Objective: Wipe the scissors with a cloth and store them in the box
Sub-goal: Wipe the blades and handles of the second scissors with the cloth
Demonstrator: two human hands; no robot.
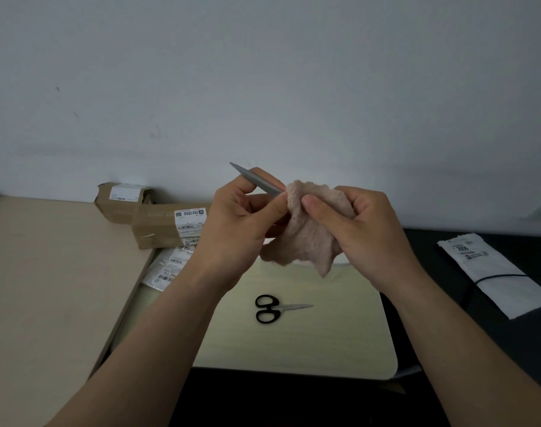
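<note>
One pair of scissors: small, black loop handles, blades closed, flat on the pale tabletop, tips pointing right. One grey blade: raised, tip up-left, lower end wrapped in a beige, fluffy, bunched cloth.

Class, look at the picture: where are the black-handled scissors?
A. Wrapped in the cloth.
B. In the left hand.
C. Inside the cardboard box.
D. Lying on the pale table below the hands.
D: the black-handled scissors lie flat on the pale table, untouched; the left hand holds a grey blade and the right hand grips the cloth.
</note>
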